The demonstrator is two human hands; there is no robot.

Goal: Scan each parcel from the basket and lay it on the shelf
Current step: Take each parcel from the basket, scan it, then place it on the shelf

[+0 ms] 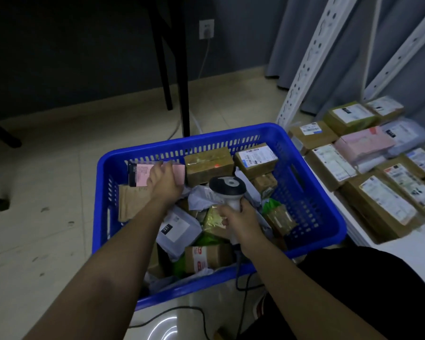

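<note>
My left fingers (157, 168) curled round the pink parcel (142, 175), centre frame at the basket's (103, 168) far wall; right hand (233, 217) gripped the scanner (227, 186). It looked light and stiff, best held edgewise.

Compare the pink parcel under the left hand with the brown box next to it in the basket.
The pink parcel is flat and thin, the brown box thick and blocky. The left hand grips the pink parcel, while nothing touches the brown box. The pink parcel has a dark end; the brown box is glossy with tape. Both lie at the far side of the blue basket.
</note>
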